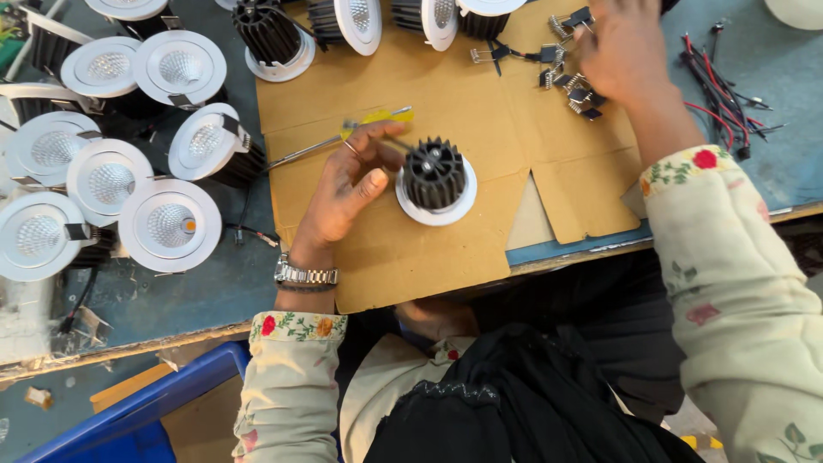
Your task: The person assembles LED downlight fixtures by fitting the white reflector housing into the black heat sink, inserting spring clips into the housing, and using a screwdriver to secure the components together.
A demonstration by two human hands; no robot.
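Observation:
A round downlight (435, 180) lies face down on a sheet of cardboard (411, 257), its black finned heat sink up and its white rim around it. My left hand (347, 184) rests just left of it, fingertips pinched at the heat sink's left edge; what they pinch is too small to see. A screwdriver with a yellow handle (343, 137) lies just behind that hand. My right hand (621, 51) reaches to the far right of the cardboard, fingers down among a pile of small black spring clips (573, 86). Whether it grips one is hidden.
Several finished white downlights (170, 225) lie face up in a cluster at the left on the blue-grey table (197, 291). More lamps (274, 39) stand along the far edge. A bundle of red and black wires (720, 90) lies at the right. A blue crate (146, 411) sits below the table edge.

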